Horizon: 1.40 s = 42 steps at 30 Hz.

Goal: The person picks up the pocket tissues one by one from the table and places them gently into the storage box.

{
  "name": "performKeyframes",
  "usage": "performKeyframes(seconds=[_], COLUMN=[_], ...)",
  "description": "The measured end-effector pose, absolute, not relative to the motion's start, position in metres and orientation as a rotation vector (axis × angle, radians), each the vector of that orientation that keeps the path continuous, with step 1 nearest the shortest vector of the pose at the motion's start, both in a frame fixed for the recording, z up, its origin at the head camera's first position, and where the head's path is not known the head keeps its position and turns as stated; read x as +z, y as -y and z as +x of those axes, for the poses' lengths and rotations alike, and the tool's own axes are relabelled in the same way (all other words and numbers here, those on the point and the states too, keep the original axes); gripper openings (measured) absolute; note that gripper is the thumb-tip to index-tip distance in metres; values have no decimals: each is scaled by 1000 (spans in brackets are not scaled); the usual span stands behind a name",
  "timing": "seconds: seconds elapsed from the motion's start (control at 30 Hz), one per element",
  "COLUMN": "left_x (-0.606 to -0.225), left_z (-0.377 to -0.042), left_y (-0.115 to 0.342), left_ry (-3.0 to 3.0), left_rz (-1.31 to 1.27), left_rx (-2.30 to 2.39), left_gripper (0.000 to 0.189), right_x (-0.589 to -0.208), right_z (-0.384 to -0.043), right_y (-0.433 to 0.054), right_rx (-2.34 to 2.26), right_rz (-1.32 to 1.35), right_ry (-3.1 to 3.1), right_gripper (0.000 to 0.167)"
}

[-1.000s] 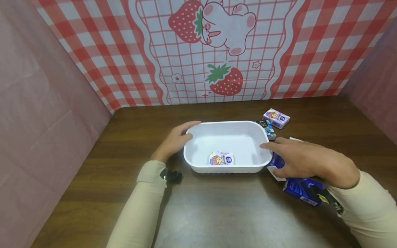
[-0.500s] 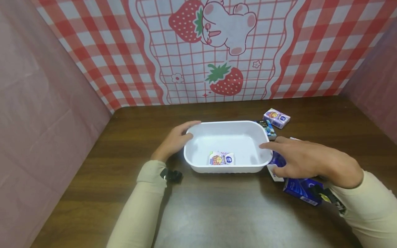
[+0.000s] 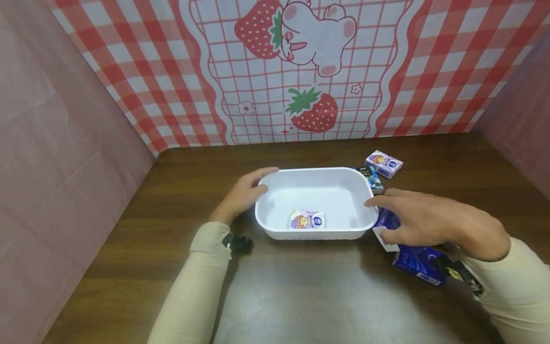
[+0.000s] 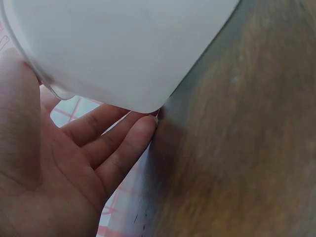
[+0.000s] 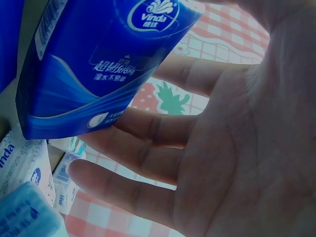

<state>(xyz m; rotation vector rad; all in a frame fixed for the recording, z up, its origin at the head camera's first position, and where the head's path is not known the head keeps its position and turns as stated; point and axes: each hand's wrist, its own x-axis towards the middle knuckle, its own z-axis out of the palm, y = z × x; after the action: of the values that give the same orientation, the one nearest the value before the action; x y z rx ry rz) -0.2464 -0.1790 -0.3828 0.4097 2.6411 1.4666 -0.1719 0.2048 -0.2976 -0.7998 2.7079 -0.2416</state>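
Note:
A white oval-cornered plastic tray (image 3: pixel 318 235) sits mid-table with a purple-and-white tissue pack (image 3: pixel 307 220) lying inside. My left hand (image 3: pixel 240 193) grips the tray's left end, thumb over the rim and fingers around the outside. Beside the right end, my right hand (image 3: pixel 429 220) pinches a blue Vinda tissue pack (image 5: pixel 94 74) between thumb and fingers, the index fingertip near the tray rim. In the head view the hand covers most of that pack; its pale end shows under the thumb.
Another blue pack (image 3: pixel 418 265) lies beneath the right wrist. Behind the tray's right end are a dark patterned pack (image 3: pixel 373 180) and a purple-and-white pack (image 3: pixel 384 164). The right wrist view also shows a teal pack (image 5: pixel 29 212). A checked cloth (image 3: pixel 451 57) hangs behind.
My right hand has shifted slightly right with the blue tissue pack, and its index fingertip has drawn back a little from over the tray. The left hand and the tray stay put.

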Motion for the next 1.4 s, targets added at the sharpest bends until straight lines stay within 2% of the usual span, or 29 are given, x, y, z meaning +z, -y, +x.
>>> performKeyframes(seconds=[1.4], left_x=[-382], left_z=[-245], left_y=[179], left_ry=[-2641], left_rz=[413], left_rx=[1459], left_gripper=[45], right_x=[-287], right_z=[-172], right_y=[-211], right_rx=[-219], right_rz=[-808], right_ry=[-2787], right_gripper=[80])
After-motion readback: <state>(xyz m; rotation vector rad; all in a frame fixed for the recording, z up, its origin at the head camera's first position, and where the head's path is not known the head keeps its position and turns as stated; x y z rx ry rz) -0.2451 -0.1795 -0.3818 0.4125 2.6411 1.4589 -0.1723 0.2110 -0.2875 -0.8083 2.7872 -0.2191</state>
